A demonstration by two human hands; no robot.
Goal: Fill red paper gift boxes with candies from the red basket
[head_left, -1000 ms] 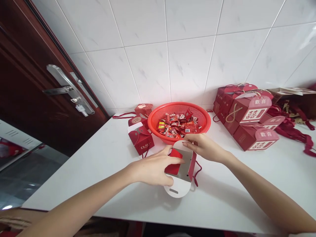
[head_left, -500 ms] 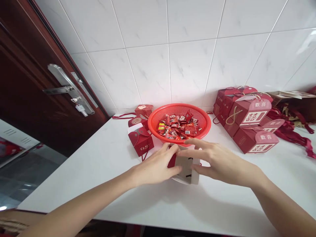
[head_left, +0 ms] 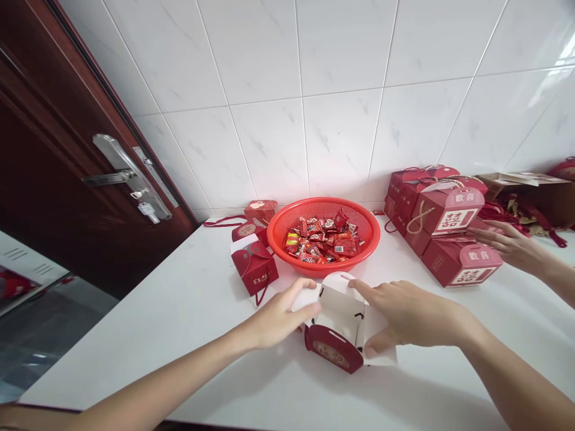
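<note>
1. Taking the open box as the centre of a clock, with twelve toward the wall, I see that box (head_left: 339,314) on the white table (head_left: 179,287), its pale inside facing up and its flaps spread.
2. The worker's left hand (head_left: 282,317) comes in at nine, thumb and forefinger parted on the box's white left flap (head_left: 302,300); I cannot tell whether they pinch it.
3. The right hand (head_left: 406,314) is at three, thumb on the right flap (head_left: 387,357) and forefinger at the back flap (head_left: 336,279), spread well apart; its other fingers are hidden, so I cannot tell how firmly it grips.
4. At six, the dark red front flap (head_left: 332,350) slopes up, with a slot and a pale pattern.
5. At twelve, just beyond the box, sits a red basket (head_left: 276,239) of wrapped sweets (head_left: 321,239).
6. At ten are small red boxes (head_left: 255,266), one with a cord hanging at its front.
7. At two, red gift boxes (head_left: 449,215) are stacked by the wall, and another person's hand (head_left: 512,245) reaches in beside them.
8. Far off at ten, keys (head_left: 147,209) hang from a brown door (head_left: 45,149).
</note>
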